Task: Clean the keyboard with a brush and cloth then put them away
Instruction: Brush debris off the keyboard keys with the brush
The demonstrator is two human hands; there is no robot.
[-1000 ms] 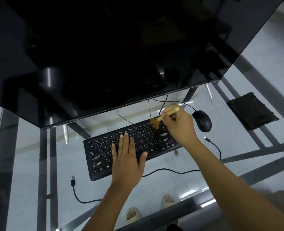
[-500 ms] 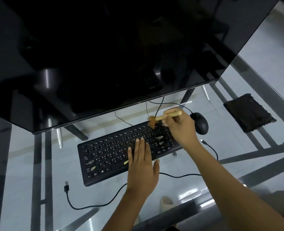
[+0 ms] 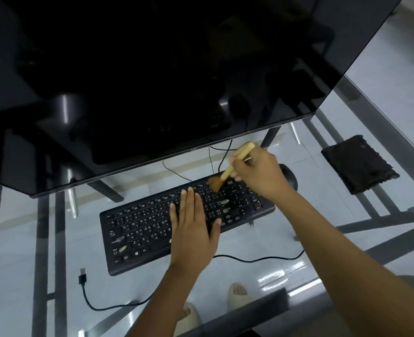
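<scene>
A black keyboard [image 3: 142, 229] lies on the glass table, with a few pale scraps of debris on its keys. My left hand [image 3: 193, 229] rests flat on the middle of the keyboard, fingers straight. My right hand [image 3: 262, 176] grips a small wooden-handled brush [image 3: 228, 170] over the keyboard's right end. The brush's brown bristles touch the upper right keys. A dark folded cloth [image 3: 358, 164] lies on the table at the far right, apart from both hands.
A large dark monitor [image 3: 152, 81] hangs over the back of the glass table [image 3: 335, 239]. A black mouse [image 3: 290, 176] sits just right of the keyboard, partly behind my right hand. A loose USB cable [image 3: 83, 279] trails at front left. Feet in sandals show through the glass.
My left hand shifted right along the keyboard, from its middle-left toward the centre. The brush tilted more upright while sweeping the upper right keys.
</scene>
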